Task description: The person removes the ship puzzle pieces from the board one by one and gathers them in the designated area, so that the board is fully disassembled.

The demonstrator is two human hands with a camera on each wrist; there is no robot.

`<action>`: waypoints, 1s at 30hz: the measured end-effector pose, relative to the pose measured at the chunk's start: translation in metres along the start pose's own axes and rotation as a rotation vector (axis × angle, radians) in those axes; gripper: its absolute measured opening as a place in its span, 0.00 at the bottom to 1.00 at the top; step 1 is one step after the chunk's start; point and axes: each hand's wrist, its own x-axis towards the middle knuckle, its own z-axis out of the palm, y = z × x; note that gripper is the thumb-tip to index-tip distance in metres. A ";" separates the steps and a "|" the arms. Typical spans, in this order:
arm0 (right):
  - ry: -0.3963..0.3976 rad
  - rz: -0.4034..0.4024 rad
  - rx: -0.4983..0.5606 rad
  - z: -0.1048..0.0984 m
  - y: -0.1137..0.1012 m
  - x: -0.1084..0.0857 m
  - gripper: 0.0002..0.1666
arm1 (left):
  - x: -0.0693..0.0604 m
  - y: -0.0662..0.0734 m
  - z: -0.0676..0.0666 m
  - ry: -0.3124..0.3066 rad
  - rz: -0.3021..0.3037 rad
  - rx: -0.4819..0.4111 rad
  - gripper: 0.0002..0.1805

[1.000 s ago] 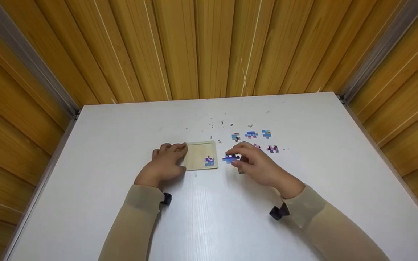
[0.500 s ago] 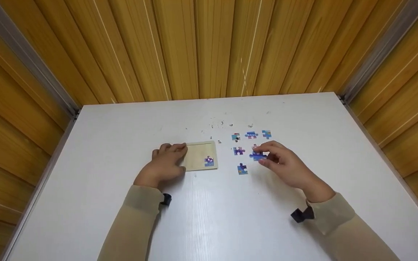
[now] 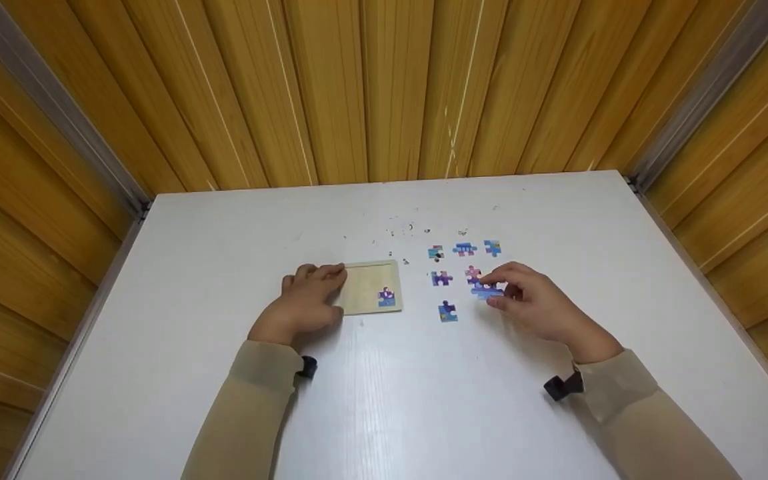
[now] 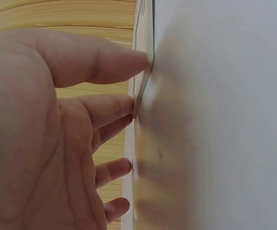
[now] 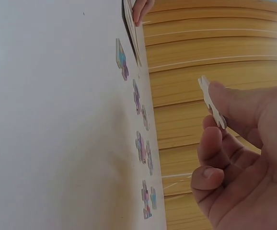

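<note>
Between thumb and fingertips, my right hand (image 3: 537, 303) pinches a blue-purple jigsaw piece (image 3: 486, 292), raised off the table; its pale edge faces the right wrist view (image 5: 211, 103). My left hand (image 3: 304, 303) rests against the left side of a shallow wooden puzzle tray (image 3: 399, 283), thumb and forefinger touching its edge with fingers fairly straight. One purple-and-blue piece (image 3: 386, 297) lies in the tray's lower right corner. The held piece is close to a pink piece (image 3: 473, 273) on the table. The hands hide part of the tray and the table.
Right of the tray lie several loose pieces, among them a teal one (image 3: 436, 252), a blue one (image 3: 465, 249), a purple one (image 3: 441, 278) and a blue one nearer me (image 3: 448, 311). Dark specks mark the white table (image 3: 371, 400). Wood-look panels (image 3: 391, 87) stand behind.
My right hand has moved right, away from the tray's side, with the jigsaw piece still in its fingers. The left hand stays at the tray.
</note>
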 end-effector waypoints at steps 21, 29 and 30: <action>-0.053 0.024 -0.111 0.013 0.012 0.003 0.16 | -0.001 0.000 -0.001 0.001 0.015 0.012 0.47; -0.053 0.055 -0.099 0.017 0.014 0.001 0.10 | -0.001 -0.001 -0.002 -0.005 0.021 0.005 0.48; -0.054 0.060 -0.099 0.017 0.014 0.001 0.10 | -0.001 -0.001 -0.002 -0.004 0.022 0.005 0.48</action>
